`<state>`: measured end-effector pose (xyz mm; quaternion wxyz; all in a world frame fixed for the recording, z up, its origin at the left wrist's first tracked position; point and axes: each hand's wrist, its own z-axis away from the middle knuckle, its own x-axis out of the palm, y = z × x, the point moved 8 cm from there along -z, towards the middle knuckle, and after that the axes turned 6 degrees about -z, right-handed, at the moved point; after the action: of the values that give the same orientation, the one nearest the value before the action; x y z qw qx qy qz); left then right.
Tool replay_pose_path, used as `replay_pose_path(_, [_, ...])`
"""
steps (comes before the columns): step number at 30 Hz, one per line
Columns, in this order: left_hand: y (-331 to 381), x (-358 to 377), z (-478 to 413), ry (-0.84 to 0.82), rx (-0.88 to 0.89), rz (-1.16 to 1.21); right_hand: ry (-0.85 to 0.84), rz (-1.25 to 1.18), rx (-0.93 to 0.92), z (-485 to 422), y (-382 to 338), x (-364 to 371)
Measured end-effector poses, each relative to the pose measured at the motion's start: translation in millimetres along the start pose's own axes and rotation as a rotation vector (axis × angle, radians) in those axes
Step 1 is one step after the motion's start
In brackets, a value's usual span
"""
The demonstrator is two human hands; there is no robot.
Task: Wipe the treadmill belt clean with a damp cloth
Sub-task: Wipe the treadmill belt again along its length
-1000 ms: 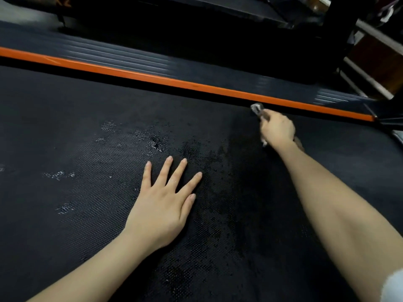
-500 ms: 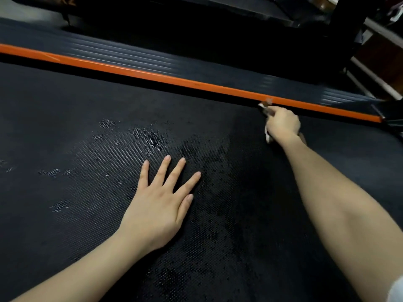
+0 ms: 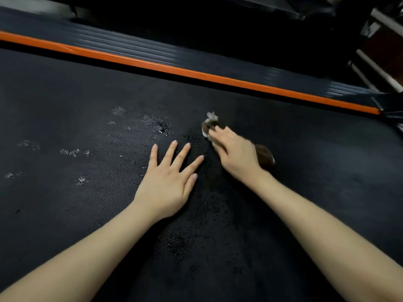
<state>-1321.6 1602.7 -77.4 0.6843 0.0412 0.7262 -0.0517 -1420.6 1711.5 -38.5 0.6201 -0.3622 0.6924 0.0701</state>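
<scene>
dim room, black dotted treadmill belt (image 3: 65, 94) fills view, orange side strip (image 3: 174, 70) along far edge. our left hand (image 3: 168, 177) flat on belt mid-width, fingers spread wide, likely bracing our lean. right hand (image 3: 235, 153) just beside it, fingers curled round bunched cloth (image 3: 209, 125), cloth on belt, blurred. pale smears (image 3: 69, 152) toward left edge look unwiped; we judge job part done.

Left hand (image 3: 168, 182) lies flat, fingers spread, on a black treadmill belt (image 3: 65, 105); right hand (image 3: 236, 154) grips a crumpled cloth (image 3: 209, 125) beside it.
</scene>
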Motion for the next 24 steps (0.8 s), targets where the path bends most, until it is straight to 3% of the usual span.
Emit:
replay_pose_path(4, [1,0,2,-0.01,-0.013,0.008,-0.014,0.014,-0.101,45,-2,-8])
replay_pose_path(10, [0,2,-1,-0.037,-0.025,0.0,0.024,0.049,0.249,-13,24,1])
replay_pose_path(16, [0,-1,-1,-0.041,-0.009,0.025,0.007,0.043,-0.014,117,-48,-15])
replay_pose_path(18, [-1,-2,1,-0.059,-0.01,0.049,-0.092,0.077,-0.06,160,-46,-20])
replay_pose_path(20, [-3,-3,5,-0.079,-0.019,0.089,-0.079,0.128,0.046,179,-5,-42])
replay_pose_path(24, [2,-4,24,-0.104,-0.046,0.157,0.02,0.129,0.533,200,55,-76])
